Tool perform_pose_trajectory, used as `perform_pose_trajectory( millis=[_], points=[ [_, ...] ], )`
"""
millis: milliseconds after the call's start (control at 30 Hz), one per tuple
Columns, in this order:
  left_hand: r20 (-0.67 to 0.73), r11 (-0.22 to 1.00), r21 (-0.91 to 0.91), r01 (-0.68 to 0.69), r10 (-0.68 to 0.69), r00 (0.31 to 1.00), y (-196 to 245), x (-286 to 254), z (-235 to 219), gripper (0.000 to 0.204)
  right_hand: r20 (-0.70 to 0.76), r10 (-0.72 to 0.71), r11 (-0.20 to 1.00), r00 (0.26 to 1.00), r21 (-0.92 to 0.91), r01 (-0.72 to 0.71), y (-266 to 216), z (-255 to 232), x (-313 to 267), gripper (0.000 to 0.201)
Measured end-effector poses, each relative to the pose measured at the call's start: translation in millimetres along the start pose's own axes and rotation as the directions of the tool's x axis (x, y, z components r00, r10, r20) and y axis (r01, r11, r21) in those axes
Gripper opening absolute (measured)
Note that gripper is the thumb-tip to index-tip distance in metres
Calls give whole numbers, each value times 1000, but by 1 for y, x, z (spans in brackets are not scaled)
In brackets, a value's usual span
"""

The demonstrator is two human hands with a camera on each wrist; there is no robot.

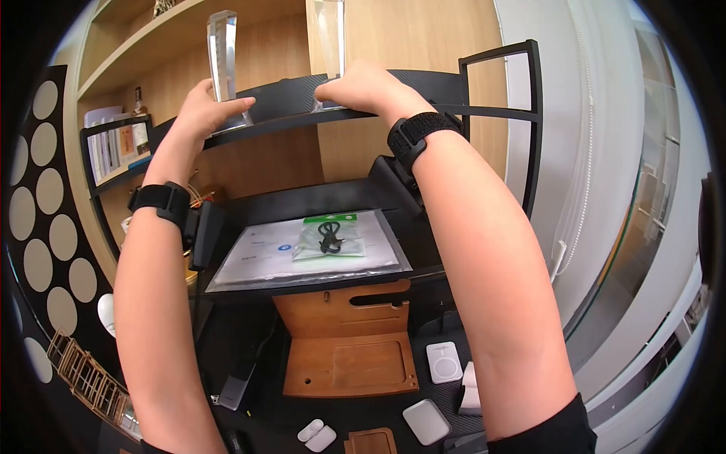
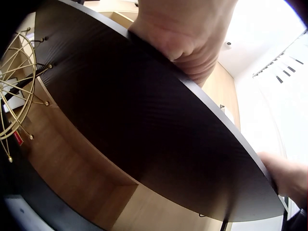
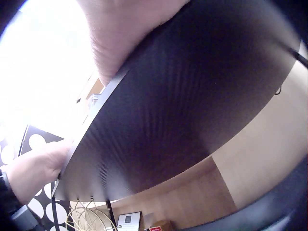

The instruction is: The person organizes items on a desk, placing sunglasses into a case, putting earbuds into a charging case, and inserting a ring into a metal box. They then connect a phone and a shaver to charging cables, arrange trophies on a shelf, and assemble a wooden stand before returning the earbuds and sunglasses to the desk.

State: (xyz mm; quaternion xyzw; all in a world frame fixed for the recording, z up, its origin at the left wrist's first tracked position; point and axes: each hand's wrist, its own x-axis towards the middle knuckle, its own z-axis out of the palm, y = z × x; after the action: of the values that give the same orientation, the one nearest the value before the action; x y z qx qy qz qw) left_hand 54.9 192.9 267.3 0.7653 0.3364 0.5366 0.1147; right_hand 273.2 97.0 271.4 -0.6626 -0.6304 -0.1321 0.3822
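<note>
Two tall clear crystal blocks stand upright on the black upper shelf [image 1: 283, 121]. At the left crystal block [image 1: 222, 57], my left hand [image 1: 206, 112] holds the lower part, thumb across its front. My right hand [image 1: 367, 89] is around the base of the right crystal block [image 1: 330, 38], its thumb pointing left; its other fingers are hidden. Both wrist views look up at the dark shelf underside [image 2: 144, 106], where the left hand [image 2: 183, 38] and right hand [image 3: 125, 33] reach over the edge and their fingertips are out of sight.
Below, a plastic sleeve [image 1: 249, 253] with a bagged black cable [image 1: 330, 237] lies on a lower black shelf. A brown wooden stand [image 1: 348, 363], a white charger [image 1: 444, 362] and an earbud case [image 1: 321, 437] are on the desk. A gold wire object [image 2: 19, 91] is beneath the shelf.
</note>
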Motion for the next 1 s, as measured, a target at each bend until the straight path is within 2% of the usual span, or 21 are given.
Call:
perform_pose_trajectory(
  millis=[133, 200, 300, 433, 500, 600, 733, 800, 833, 900, 1000],
  points=[
    [28, 1000, -25, -7, 7, 1000, -3, 3, -1, 71, 3, -28, 998, 1000, 57, 28, 3, 1, 5, 44],
    [10, 1000, -3, -17, 17, 1000, -4, 4, 0, 71, 58, -39, 997, 998, 67, 35, 5, 2, 11, 43],
    [8, 999, -14, -34, 34, 999, -4, 3, 0, 71, 38, -76, 996, 996, 40, 75, 10, 3, 9, 49],
    [49, 999, -44, -25, 27, 998, -4, 3, -1, 70, 30, -59, 998, 998, 18, 58, 9, 3, 6, 57],
    [51, 998, -58, -36, 39, 998, -5, 2, 0, 70, -73, -187, 982, 980, 11, 188, 13, 9, 11, 56],
    [35, 999, -45, -19, 20, 999, -5, 3, 0, 70, 21, -110, 994, 994, 1, 110, 10, 2, 8, 60],
    [39, 999, -44, -23, 25, 999, -6, 5, 2, 71, 15, -86, 996, 996, -12, 87, 6, 1, 6, 61],
    [-32, 998, -50, -49, 48, 998, -4, 2, 5, 65, 5, -78, 997, 997, 2, 78, 8, 2, 8, 61],
    [-32, 998, -51, -49, 47, 998, -2, 1, 6, 65, 6, -77, 997, 997, 1, 77, 9, 3, 9, 61],
    [-55, 999, -14, -35, 34, 998, 1, -1, 7, 64, -100, -176, 984, 979, -8, 176, 14, 8, 12, 66],
    [-71, 999, -18, -50, 48, 996, -1, 0, 7, 65, -119, -169, 986, 978, -14, 169, 16, 9, 13, 68]
  ],
)
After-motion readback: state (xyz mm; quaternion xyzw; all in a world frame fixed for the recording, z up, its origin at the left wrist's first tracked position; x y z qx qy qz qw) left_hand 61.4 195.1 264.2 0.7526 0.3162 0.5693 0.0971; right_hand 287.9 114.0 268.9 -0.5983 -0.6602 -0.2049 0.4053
